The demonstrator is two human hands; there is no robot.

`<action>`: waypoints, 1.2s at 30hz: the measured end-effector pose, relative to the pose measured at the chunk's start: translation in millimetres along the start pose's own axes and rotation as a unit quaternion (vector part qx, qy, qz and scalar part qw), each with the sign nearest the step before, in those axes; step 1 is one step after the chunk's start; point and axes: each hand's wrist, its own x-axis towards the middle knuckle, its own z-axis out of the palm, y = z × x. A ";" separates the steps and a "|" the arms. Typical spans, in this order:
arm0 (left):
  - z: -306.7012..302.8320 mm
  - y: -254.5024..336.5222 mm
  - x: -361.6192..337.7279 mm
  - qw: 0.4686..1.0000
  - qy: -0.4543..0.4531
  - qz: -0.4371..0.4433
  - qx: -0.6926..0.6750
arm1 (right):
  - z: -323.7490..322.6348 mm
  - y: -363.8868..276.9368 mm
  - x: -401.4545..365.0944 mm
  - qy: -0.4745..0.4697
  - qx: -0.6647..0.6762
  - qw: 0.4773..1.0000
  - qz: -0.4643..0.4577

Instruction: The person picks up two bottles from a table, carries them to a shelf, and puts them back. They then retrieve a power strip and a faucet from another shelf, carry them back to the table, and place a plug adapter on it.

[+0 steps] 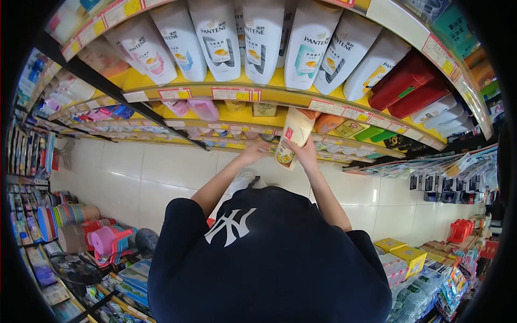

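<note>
My right hand [307,154] is wrapped around a cream-coloured bottle [298,128] with a red label patch and an orange cap. The bottle tilts in front of the lower shelf, its cap end up by the shelf edge. My left hand [255,153] is held just left of the bottle, a little apart from it, with fingers stretched out and nothing in them. Behind the bottle, an orange bottle [327,124] and a yellow-labelled pack [350,128] stand on that shelf.
White Pantene bottles [217,48] line the upper shelf, beside dark red bottles [407,78]. Price tags run along the shelf edge [204,92]. Behind me are stacked plastic buckets [70,219], a pink basin [105,238], yellow boxes [410,258] and packs of bottles [412,296] on the right.
</note>
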 end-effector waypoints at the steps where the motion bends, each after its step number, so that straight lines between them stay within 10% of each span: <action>1: -1.5 7.0 1.2 1.000 -0.006 -0.005 0.002 | 5.2 -0.8 5.0 0.009 0.016 1.000 -0.002; 17: -59.0 4.9 9.1 0.997 0.011 -0.026 -0.065 | 49.6 -18.5 61.9 0.213 0.042 0.971 -0.098; 36: -99.7 71.4 29.7 0.965 0.202 0.075 0.150 | 68.0 23.9 68.5 0.181 -0.051 0.980 -0.062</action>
